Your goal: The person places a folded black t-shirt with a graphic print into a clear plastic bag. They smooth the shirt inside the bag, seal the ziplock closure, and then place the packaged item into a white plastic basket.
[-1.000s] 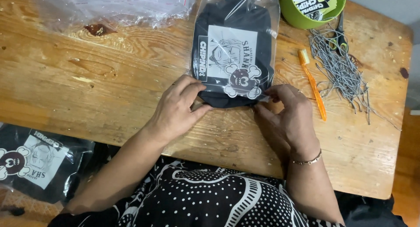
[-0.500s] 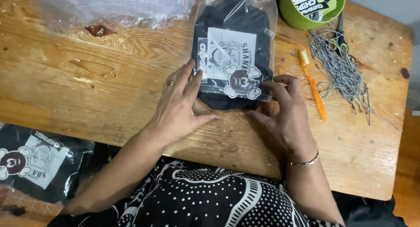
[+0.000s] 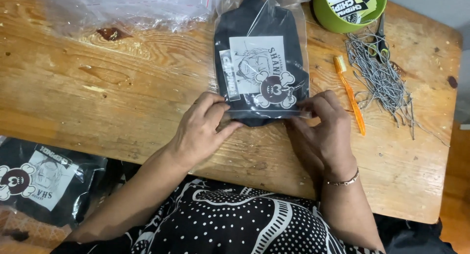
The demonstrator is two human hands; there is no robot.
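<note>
— Where are the hands right now?

— I see the left hand (image 3: 203, 131) pinching the near left corner of the clear bag (image 3: 262, 63), fingers closed on the plastic edge. The right hand (image 3: 323, 131) grips the near right corner the same way, thumb and fingertips pressed together on the film.

— And the bag itself?

— It lies flat on the wooden table (image 3: 122, 87), just beyond both hands, with a folded black garment (image 3: 254, 19) and a printed card (image 3: 257, 63) inside. An orange toothbrush (image 3: 350, 95) lies just to its right, with a heap of ball chains (image 3: 382, 77) and a green bowl (image 3: 342, 19) further off.

— How would you handle that near edge well?

— I'd judge it best to keep both corners taut and level, so the film lies smooth with no wrinkle across the bottom. I'd hold the garment clear of the edge, and press evenly from the corners inward.
</note>
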